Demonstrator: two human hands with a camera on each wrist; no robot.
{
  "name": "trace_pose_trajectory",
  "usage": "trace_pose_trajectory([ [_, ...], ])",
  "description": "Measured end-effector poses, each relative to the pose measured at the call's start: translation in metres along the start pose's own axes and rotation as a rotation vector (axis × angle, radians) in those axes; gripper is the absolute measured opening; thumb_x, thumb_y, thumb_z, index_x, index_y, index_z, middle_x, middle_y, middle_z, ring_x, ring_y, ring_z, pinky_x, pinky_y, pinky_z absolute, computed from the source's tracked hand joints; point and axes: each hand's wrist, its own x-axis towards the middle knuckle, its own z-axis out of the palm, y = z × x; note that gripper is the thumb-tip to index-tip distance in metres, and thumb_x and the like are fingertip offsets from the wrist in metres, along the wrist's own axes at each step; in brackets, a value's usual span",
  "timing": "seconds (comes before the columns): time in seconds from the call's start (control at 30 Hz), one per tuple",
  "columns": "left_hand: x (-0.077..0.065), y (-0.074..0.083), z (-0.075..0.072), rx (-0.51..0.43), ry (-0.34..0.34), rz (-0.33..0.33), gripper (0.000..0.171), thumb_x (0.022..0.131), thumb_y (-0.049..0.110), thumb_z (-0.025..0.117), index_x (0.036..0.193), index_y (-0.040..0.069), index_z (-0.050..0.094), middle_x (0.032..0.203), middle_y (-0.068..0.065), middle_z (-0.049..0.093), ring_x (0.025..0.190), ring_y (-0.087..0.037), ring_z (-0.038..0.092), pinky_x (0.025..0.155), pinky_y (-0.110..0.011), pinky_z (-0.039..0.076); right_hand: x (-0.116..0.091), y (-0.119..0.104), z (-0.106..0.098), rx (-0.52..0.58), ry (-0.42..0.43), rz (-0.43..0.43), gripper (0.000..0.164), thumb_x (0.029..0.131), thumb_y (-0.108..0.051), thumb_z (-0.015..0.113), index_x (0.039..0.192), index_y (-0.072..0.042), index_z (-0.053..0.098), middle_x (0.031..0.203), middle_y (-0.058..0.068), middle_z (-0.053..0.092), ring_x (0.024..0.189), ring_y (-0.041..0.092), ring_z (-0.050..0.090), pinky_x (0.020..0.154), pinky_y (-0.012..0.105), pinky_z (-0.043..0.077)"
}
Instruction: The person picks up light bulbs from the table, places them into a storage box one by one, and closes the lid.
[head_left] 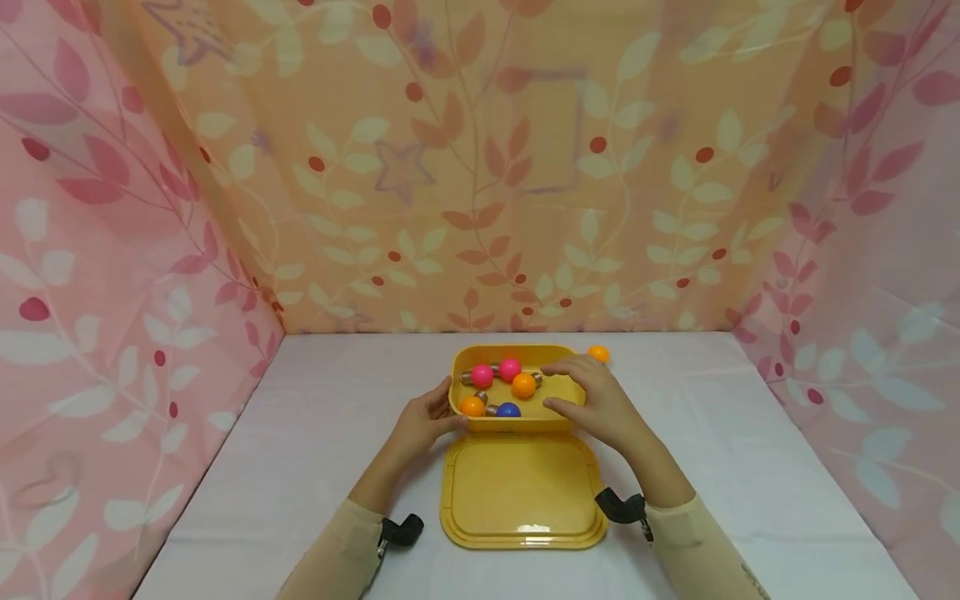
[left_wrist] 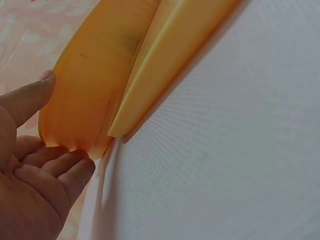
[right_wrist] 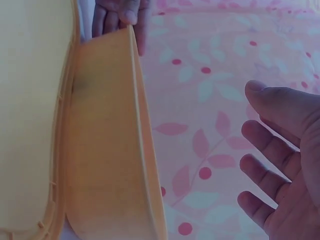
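A yellow plastic box without its lid stands in the middle of the table. Inside lie small toy light bulbs with metallic screw bases: two pink bulbs, two orange bulbs and a blue bulb. My left hand holds the box at its left end, thumb at the near corner and fingers against the side wall; the left wrist view shows this grip too. Over the box's right part hovers my right hand, thumb and fingers spread apart, holding nothing. In the right wrist view its fingers are apart from the box wall.
The box's yellow lid lies flat on the table, right in front of the box. Another orange bulb sits behind the box's right far corner, beyond my right hand. White cloth covers the table, and patterned curtains enclose its back and sides.
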Motion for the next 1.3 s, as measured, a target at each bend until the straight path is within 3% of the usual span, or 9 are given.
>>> trace_pose_trajectory([
  [0.23,0.0,0.0,0.0,0.0,0.004,-0.013,0.091,0.087,0.024,0.084,0.161,0.016,0.032,0.164,-0.008,0.035,0.145,-0.021,0.045,0.108,-0.029,0.047,-0.003,0.013,-0.015,-0.012,0.069,0.023,0.046,0.083,-0.02,0.087,0.126,-0.016,0.07,0.126,0.0,0.068,0.121,0.022,0.055,0.101,0.05,0.05],
  [0.37,0.0,0.001,0.0,-0.006,0.013,-0.017,0.091,0.086,0.025,0.084,0.161,0.016,0.033,0.164,-0.008,0.036,0.145,-0.022,0.045,0.108,-0.031,0.048,-0.003,0.028,-0.023,-0.022,0.118,0.063,0.048,0.083,-0.018,0.088,0.128,-0.015,0.07,0.127,0.002,0.068,0.123,0.023,0.054,0.104,0.052,0.048],
  [0.57,0.002,0.001,0.001,-0.007,0.02,-0.016,0.088,0.087,0.02,0.083,0.161,0.016,0.034,0.163,-0.008,0.038,0.144,-0.024,0.046,0.108,-0.034,0.048,-0.008,0.063,-0.025,-0.039,0.215,0.201,0.048,0.085,-0.02,0.086,0.129,-0.012,0.069,0.129,0.008,0.067,0.125,0.032,0.053,0.108,0.061,0.043],
  [0.77,0.002,-0.001,0.0,-0.014,0.004,-0.011,0.091,0.086,0.025,0.084,0.161,0.018,0.033,0.164,-0.007,0.036,0.145,-0.022,0.045,0.107,-0.029,0.047,-0.018,0.105,-0.012,-0.038,0.268,0.367,0.051,0.087,-0.022,0.085,0.132,-0.007,0.067,0.129,0.017,0.066,0.123,0.039,0.055,0.108,0.061,0.043],
  [0.97,0.002,0.0,0.0,-0.025,-0.001,-0.016,0.093,0.085,0.026,0.085,0.161,0.017,0.032,0.164,-0.007,0.036,0.145,-0.021,0.045,0.108,-0.028,0.047,-0.024,0.126,-0.005,-0.012,0.287,0.433,0.053,0.086,-0.022,0.085,0.132,-0.003,0.066,0.129,0.019,0.066,0.122,0.04,0.055,0.107,0.059,0.043],
  [1.3,0.001,0.0,0.0,-0.015,0.002,-0.012,0.092,0.086,0.027,0.085,0.161,0.016,0.032,0.164,-0.009,0.036,0.145,-0.022,0.045,0.108,-0.03,0.047,-0.014,0.14,-0.003,-0.029,0.217,0.531,0.058,0.088,-0.029,0.083,0.136,-0.003,0.063,0.134,0.019,0.063,0.125,0.041,0.053,0.109,0.06,0.043],
])
